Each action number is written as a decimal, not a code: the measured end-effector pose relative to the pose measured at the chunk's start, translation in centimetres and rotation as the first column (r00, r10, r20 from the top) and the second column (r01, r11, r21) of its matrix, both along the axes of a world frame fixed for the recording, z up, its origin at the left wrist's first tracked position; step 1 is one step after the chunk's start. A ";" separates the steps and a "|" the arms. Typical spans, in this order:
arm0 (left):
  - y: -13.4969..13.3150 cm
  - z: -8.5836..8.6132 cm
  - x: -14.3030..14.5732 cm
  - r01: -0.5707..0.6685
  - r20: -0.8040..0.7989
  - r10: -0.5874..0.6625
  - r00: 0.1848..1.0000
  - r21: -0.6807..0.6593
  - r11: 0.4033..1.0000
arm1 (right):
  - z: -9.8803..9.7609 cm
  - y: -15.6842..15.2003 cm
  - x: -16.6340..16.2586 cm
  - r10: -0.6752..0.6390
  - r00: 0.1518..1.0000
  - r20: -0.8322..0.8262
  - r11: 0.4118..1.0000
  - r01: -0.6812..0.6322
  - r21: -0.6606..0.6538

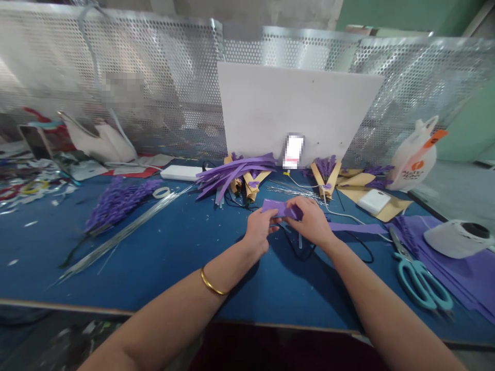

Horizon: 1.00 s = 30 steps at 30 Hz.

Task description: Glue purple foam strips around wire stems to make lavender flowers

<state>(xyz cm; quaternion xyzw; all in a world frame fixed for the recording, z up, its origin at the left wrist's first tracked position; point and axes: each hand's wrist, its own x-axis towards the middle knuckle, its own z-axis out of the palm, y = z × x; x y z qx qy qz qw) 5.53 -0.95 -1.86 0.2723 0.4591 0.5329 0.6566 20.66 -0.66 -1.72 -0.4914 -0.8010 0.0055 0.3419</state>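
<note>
Both hands meet over the middle of the blue table [162, 257]. My left hand [258, 231] pinches one end of a purple paper strip [275, 207], its fingers closed. A gold bangle sits on that forearm. My right hand [311, 221] is closed round the other end of the same strip, where the paper looks rolled up. A flat purple strip [356, 228] trails to the right of that hand across the table.
Teal scissors [419, 278] lie at the right on purple sheets [464, 273], beside a white tape roll [458, 238]. Purple strips [235, 174], paper cones [327, 178], thin wires [127, 232] and purple flower sprigs [116, 202] lie behind. A perforated metal screen [154, 77] backs the table.
</note>
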 end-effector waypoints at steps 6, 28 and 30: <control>0.0 0.4 -0.2 0.030 0.064 -0.031 0.997 0.017 0.999 | 0.2 0.0 0.0 0.069 0.988 -0.140 0.998 -0.070 0.000; -0.3 0.4 0.3 0.011 -0.012 -0.009 1.000 0.191 0.982 | 0.3 0.0 0.1 -0.034 0.914 -0.404 0.996 -0.003 -0.092; -0.4 0.4 0.3 0.003 -0.011 0.000 1.000 0.199 0.980 | 0.6 -0.1 0.0 -0.057 0.901 -0.431 0.992 0.000 -0.129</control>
